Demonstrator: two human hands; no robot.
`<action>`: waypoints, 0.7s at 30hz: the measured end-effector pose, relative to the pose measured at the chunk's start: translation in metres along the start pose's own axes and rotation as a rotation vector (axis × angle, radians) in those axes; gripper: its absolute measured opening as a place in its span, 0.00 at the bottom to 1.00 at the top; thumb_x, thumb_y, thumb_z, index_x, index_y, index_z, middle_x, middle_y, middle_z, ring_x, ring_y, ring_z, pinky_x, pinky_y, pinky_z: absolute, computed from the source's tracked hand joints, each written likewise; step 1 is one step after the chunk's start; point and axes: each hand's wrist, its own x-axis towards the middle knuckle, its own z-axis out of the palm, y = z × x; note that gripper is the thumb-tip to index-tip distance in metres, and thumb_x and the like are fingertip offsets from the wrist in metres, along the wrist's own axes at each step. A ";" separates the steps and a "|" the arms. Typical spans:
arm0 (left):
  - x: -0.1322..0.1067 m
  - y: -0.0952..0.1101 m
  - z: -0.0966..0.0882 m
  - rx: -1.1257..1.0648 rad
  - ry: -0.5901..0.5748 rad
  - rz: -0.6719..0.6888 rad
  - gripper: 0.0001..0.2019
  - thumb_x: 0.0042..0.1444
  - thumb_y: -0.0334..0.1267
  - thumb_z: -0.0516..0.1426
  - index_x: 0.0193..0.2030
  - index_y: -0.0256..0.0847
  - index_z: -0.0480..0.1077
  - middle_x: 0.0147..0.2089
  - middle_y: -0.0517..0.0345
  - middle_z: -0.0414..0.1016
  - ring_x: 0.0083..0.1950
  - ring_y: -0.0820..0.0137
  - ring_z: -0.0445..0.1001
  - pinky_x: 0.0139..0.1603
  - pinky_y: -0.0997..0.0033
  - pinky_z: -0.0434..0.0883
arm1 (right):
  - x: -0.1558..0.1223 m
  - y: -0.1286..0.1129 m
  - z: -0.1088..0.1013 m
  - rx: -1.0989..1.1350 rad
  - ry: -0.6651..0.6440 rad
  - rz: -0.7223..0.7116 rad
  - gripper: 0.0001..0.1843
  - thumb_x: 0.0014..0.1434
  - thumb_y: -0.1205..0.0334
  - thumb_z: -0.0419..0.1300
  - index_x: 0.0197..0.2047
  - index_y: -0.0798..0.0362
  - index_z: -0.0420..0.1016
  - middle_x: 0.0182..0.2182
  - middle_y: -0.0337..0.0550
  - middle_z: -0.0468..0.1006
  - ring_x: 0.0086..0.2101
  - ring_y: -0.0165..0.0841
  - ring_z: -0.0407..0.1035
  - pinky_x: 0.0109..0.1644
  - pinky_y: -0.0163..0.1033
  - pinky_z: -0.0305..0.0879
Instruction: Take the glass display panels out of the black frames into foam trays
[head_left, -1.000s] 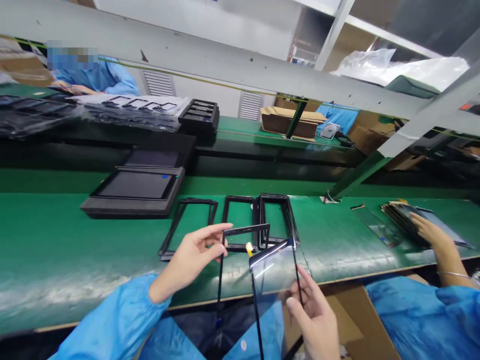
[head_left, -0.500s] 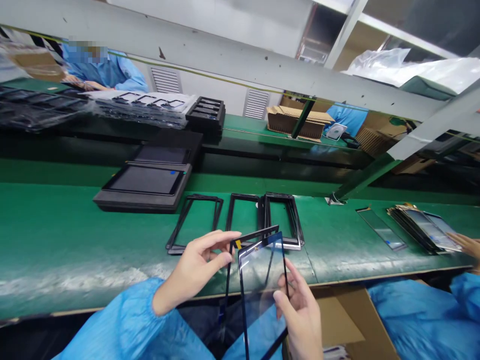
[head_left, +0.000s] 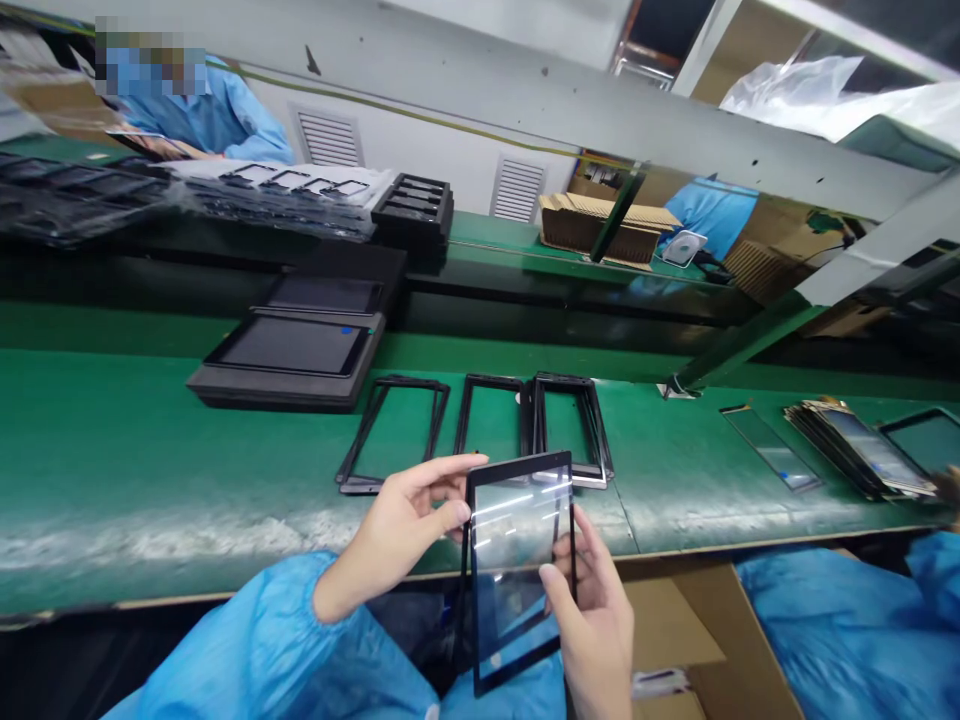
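A glass panel with a black border stands upright in front of me, with a thin black frame close behind it. My left hand grips the frame and panel at their upper left side. My right hand holds the panel's lower right edge. Several matching empty black frames lie on the green bench mat just beyond my hands. To the right, a co-worker's hand is at the edge of view, beside a stack of glass panels.
A black fixture holding a dark screen sits on the bench at left. One loose panel lies near the stack. An open cardboard box sits below the bench edge. Beyond stand a black rack and another seated worker.
The panel and black frame, earlier held apart at an angle, now sit squared together. The co-worker's hand has moved right, away from the stack. My view has tilted slightly.
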 end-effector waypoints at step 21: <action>0.002 -0.007 -0.002 0.065 0.066 -0.076 0.30 0.56 0.47 0.72 0.65 0.40 0.78 0.46 0.42 0.88 0.47 0.54 0.88 0.32 0.74 0.82 | -0.007 0.002 0.004 -0.162 0.000 -0.002 0.35 0.65 0.51 0.69 0.73 0.45 0.70 0.42 0.42 0.77 0.35 0.33 0.73 0.38 0.38 0.76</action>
